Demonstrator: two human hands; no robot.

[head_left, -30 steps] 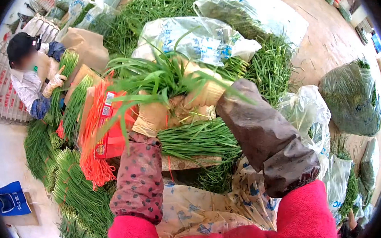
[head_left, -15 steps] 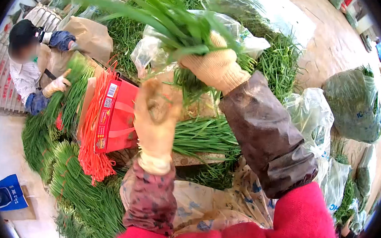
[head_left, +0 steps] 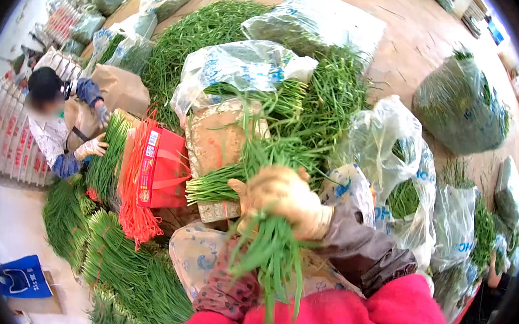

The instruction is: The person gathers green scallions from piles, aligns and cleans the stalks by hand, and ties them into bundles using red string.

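Observation:
Gloved in pale yellow, my right hand point(head_left: 290, 201) is wrapped round a bunch of green stalks point(head_left: 274, 248) whose leaves hang down before my chest. My left hand point(head_left: 241, 206) is largely hidden behind the right hand and the leaves; a bit of its glove shows at the left, and its grip cannot be made out. Just beyond the hands, more stalks point(head_left: 215, 183) lie with their pale ends over a worn board point(head_left: 216, 137). Left of the board stands a red bag point(head_left: 170, 167) with orange-red ties point(head_left: 135, 182) draped on it.
At the left, a co-worker point(head_left: 55, 124) has gloved hands at a bundle of stalks point(head_left: 111, 150). Tied bundles point(head_left: 118, 248) are heaped at the lower left. Loose greens point(head_left: 177, 52) and plastic bags point(head_left: 236, 66) lie beyond the board, with filled bags point(head_left: 462, 108) at the right.
My right hand has come down and nearer my body with the bunch, whose leaves now hang downward. My left hand has moved behind it. The view has shifted slightly.

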